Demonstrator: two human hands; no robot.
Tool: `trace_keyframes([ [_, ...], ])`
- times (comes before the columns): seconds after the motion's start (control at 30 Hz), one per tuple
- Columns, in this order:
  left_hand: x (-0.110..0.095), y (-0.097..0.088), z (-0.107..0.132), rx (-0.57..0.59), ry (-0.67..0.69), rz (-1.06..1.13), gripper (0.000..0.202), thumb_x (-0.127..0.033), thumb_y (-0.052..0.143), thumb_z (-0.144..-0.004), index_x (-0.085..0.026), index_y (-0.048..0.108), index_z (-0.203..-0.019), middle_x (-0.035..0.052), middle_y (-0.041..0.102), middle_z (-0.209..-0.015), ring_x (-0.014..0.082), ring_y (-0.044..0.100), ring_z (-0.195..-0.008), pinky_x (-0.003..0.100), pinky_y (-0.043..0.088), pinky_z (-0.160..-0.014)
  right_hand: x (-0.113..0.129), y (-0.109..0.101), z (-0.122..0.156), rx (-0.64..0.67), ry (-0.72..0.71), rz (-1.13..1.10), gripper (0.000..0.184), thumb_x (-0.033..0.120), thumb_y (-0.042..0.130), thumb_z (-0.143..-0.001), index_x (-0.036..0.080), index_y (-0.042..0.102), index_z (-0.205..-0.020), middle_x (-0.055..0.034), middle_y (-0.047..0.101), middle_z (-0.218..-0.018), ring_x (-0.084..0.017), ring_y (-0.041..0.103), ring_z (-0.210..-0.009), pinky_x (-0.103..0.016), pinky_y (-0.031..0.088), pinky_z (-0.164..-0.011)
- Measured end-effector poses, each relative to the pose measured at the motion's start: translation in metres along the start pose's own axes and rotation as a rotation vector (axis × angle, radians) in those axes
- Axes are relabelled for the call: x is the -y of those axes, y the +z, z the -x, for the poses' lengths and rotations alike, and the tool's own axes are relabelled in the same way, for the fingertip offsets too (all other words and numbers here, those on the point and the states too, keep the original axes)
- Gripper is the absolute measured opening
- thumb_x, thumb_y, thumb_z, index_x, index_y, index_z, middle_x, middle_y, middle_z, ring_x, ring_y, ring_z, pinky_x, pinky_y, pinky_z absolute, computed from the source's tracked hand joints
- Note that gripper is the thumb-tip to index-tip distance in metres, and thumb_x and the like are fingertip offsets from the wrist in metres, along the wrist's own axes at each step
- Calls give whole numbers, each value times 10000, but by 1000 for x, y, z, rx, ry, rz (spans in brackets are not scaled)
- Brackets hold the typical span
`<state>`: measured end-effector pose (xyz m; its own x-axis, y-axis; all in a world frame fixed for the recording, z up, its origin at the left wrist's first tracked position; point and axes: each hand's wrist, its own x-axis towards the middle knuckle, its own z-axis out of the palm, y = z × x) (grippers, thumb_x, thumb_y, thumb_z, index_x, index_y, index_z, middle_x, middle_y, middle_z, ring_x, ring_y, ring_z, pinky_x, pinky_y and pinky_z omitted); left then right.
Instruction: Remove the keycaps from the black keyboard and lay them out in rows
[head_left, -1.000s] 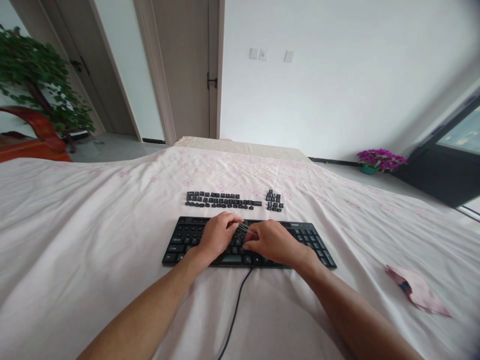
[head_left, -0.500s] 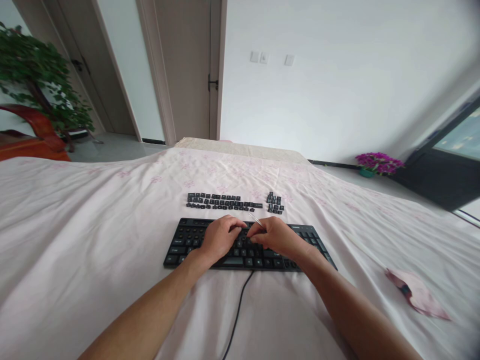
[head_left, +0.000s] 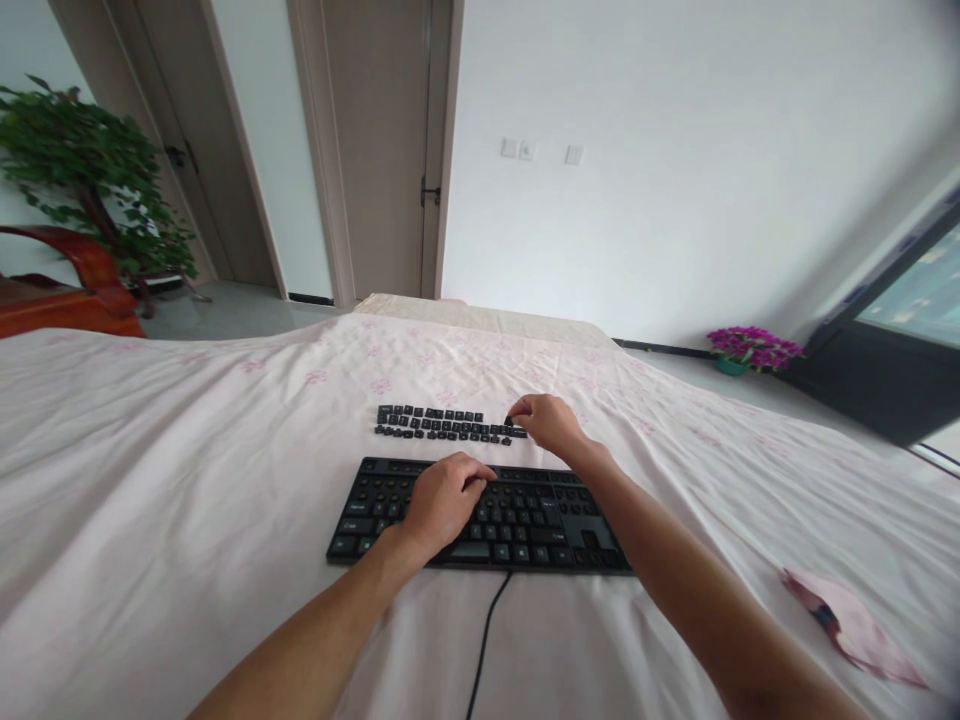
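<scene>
Now, over by the rows of loose keycaps (head_left: pixel 446 426) on the cloth (head_left: pixel 300 440), the right hand (head_left: pixel 551 424) pinches what looks like one dark keycap (head_left: pixel 509 421), grip nearly closed. Single-keycap handling seems the step; lifting or laying, I can't tell. It calls for a fine, steady touch! Nearer, the left hand (head_left: pixel 444 503) rests on the keyboard (head_left: pixel 536 515), grip narrow, its contents hidden.

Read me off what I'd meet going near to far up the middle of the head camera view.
Black cable → black keyboard → loose black keycaps → beige cover → white wall.
</scene>
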<state>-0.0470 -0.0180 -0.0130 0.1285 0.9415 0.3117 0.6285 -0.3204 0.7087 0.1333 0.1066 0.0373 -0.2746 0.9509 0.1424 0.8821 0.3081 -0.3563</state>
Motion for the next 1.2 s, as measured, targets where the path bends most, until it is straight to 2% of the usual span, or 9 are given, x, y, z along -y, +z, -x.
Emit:
trace_keyframes([
  [0.17,-1,0,-1,3,4,-15,230,-136,527,-819,-250,713,-893,-9,688,-946,165,625,-913,277,467,-844,0,17,-33,78,24,63,179,249,617,-778,235,749,-897,-34,711,-848,-165,614,-773,-236,397,-628],
  [0.37,-1,0,-1,7,-5,-20,228,-131,533,-818,-247,716,-889,-8,690,-947,163,625,-907,272,469,-838,5,31,-48,120,13,91,175,247,627,-763,256,754,-883,-28,712,-847,-173,622,-791,-235,401,-633],
  [0.6,0,0,-2,5,-5,-12,223,-135,538,-818,-246,717,-893,-4,687,-950,167,621,-912,275,465,-841,7,40,-53,143,17,120,182,256,628,-769,273,747,-906,-32,710,-911,-189,629,-860,-245,416,-677],
  [1.2,0,1,-1,5,-17,-22,226,-131,539,-818,-250,719,-887,-6,691,-947,164,624,-901,276,466,-836,6,38,-53,167,26,112,220,261,611,-786,281,744,-960,-34,715,-938,-185,638,-870,-238,427,-694],
])
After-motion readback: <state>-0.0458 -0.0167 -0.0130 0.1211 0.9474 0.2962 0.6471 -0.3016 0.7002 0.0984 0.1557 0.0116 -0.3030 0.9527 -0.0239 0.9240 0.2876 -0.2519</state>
